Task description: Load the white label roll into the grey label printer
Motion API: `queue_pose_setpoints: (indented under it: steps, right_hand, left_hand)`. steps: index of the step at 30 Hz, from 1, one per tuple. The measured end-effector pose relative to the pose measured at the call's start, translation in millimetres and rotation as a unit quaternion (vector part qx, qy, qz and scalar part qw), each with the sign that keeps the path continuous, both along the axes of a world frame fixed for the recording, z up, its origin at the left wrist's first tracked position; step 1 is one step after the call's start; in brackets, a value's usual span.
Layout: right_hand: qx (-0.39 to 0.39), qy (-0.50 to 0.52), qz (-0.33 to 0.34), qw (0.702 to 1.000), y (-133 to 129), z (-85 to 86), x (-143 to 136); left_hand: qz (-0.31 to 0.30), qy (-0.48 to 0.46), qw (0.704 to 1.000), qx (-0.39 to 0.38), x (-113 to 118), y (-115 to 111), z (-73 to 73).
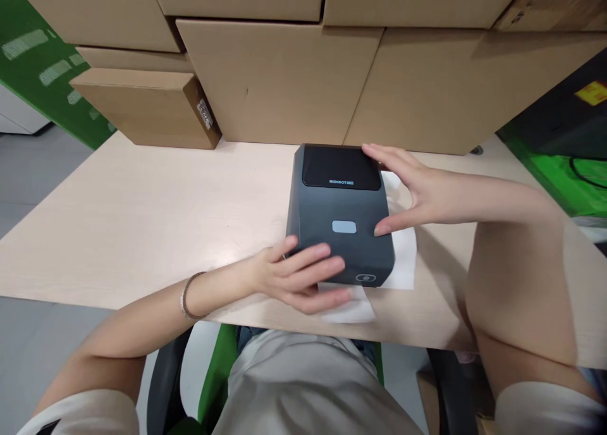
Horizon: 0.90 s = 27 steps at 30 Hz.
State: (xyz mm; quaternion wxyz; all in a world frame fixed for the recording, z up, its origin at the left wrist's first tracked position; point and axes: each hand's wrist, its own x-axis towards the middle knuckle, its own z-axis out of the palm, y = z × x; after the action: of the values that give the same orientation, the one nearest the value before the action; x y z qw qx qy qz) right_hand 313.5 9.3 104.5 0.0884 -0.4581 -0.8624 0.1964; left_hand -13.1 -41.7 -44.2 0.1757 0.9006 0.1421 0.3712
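Observation:
A dark grey label printer (344, 207) with a black glossy panel, NIIMBOT lettering and a pale oblong button sits on the table in front of me. My left hand (303, 274) lies at its front left corner, fingers stretched out and spread over the front edge. From the right, my right hand (403, 185) grips the printer's side, with the thumb on the top face and the fingertips at the far right corner. White paper sheets (404, 258) lie partly under the printer and stick out at its right and front.
Large cardboard boxes (279, 81) are stacked along the back of the pale wooden table (142, 220). A flatter box (142, 106) with a label stands at the back left. Chair armrests (165, 372) flank my body below the table's front edge.

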Motion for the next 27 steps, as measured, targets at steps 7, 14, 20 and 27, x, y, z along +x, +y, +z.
queue_pose_setpoints:
  steps: [7,14,20,27]
  right_hand:
    - [-0.004,0.001,-0.002,1.000,-4,1.1,-2]
    - [0.062,-0.010,-0.010,0.998,-30,24.6,-15]
    - [0.087,0.032,0.071,0.993,-63,36.1,-41]
    - [0.098,0.002,0.052,0.994,-78,26.0,-58]
  left_hand:
    - [-0.002,0.101,0.995,0.005,0,-9,42.1]
    - [-0.017,0.047,0.999,-0.020,-1,-6,38.7]
    - [-0.045,-0.004,0.992,0.121,-4,3,41.5]
    - [-0.036,0.006,0.999,-0.009,-1,2,38.2]
